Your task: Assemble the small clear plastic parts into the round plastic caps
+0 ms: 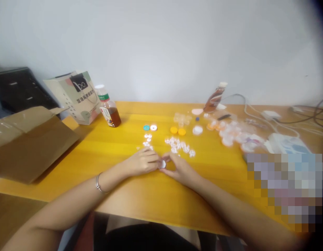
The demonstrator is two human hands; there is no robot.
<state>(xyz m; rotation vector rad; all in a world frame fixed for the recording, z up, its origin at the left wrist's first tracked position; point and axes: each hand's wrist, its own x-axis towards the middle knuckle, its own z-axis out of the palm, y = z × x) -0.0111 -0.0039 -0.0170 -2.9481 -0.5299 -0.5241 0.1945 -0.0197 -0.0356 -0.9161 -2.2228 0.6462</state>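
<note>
Over the front middle of the table, my left hand (143,162) and my right hand (181,169) meet. Between their fingertips sits a small round white piece (163,164) with a dark edge; blur hides its finer shape. The right thumb and forefinger close around it, and the left fingers press at its other side. Just beyond the left hand lie several small white pieces (147,138). A larger group of white wheel-like pieces (177,144) spreads beyond the right hand. Behind them are a teal disc (146,128), a white disc (153,128) and two orange discs (177,131).
On the left stand a cardboard box (33,139), a paper bag (80,97) and a drink bottle (109,109). Clear cups (182,119) and a second bottle (215,97) are farther back. Bagged parts (230,132), cables (247,108) and a white box (289,143) occupy the right.
</note>
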